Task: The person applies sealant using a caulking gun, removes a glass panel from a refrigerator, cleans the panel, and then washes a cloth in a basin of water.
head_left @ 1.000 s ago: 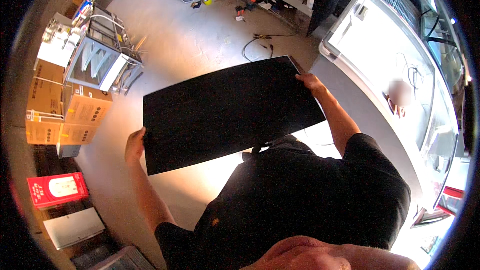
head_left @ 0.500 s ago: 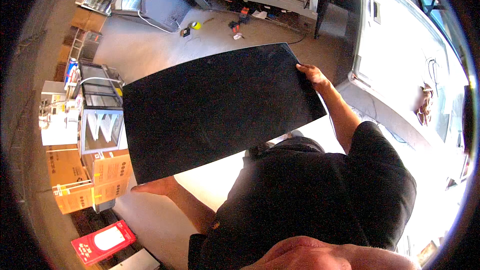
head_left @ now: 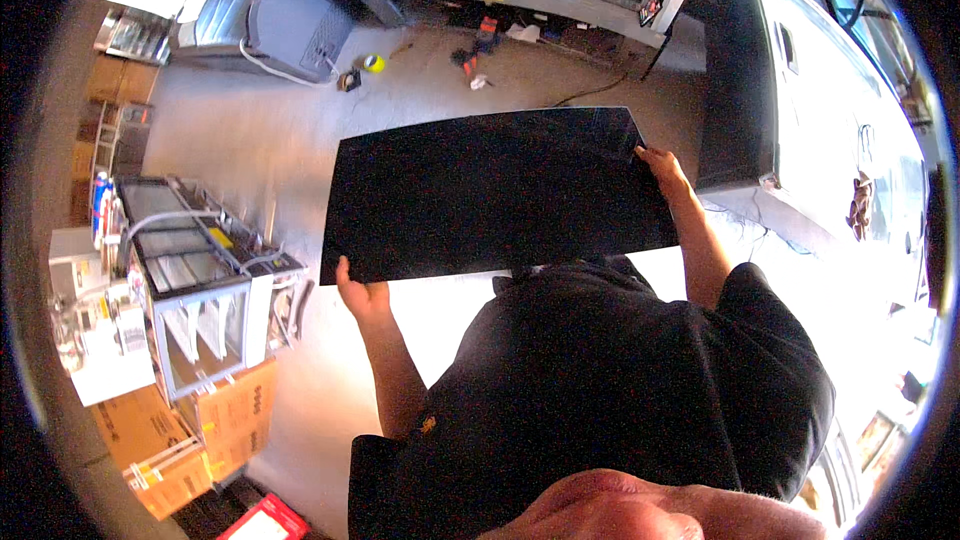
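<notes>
The left hand (head_left: 364,296) pinches the near left corner of a black rectangular panel (head_left: 495,202), held over the grey floor (head_left: 235,105), while the right hand (head_left: 664,172) pinches its right edge toward the far corner.

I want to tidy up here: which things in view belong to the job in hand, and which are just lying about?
In hand:
black panel, held by left hand and right hand

Apparently just lying about:
cardboard boxes
red package
yellow-green object
</notes>
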### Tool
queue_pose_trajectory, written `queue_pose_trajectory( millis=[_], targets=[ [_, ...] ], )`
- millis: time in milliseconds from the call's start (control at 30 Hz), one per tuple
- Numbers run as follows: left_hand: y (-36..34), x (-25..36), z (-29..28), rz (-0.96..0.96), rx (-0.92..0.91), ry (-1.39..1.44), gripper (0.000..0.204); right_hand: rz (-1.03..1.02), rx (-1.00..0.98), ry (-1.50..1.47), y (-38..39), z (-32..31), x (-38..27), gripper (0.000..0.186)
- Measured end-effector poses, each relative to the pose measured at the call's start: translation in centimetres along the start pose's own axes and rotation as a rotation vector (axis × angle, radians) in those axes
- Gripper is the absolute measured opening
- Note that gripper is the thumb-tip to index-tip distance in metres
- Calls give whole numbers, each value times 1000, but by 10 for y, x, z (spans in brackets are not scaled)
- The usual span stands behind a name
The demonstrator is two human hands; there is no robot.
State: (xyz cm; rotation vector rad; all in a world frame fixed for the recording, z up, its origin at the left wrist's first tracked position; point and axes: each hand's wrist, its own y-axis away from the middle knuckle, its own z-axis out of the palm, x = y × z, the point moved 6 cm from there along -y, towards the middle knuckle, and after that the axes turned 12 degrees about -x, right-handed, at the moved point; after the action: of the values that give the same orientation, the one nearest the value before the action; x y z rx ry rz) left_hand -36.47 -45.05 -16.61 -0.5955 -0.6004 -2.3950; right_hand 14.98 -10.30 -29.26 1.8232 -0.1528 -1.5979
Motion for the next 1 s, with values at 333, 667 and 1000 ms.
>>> queue_pose_trajectory(
  millis=[333,667,1000],
  targets=[
    [-258,-1,0,-361,-31,-209,39,-64,171,-228,-157,37,-12,40],
    [-472,18,51,-848,-147,-554,36,-100,273,-246,-240,88,-126,34],
    [-666,-14,50,-949,-104,-557,25,-110,506,-215,-264,132,-163,31]
  ],
)
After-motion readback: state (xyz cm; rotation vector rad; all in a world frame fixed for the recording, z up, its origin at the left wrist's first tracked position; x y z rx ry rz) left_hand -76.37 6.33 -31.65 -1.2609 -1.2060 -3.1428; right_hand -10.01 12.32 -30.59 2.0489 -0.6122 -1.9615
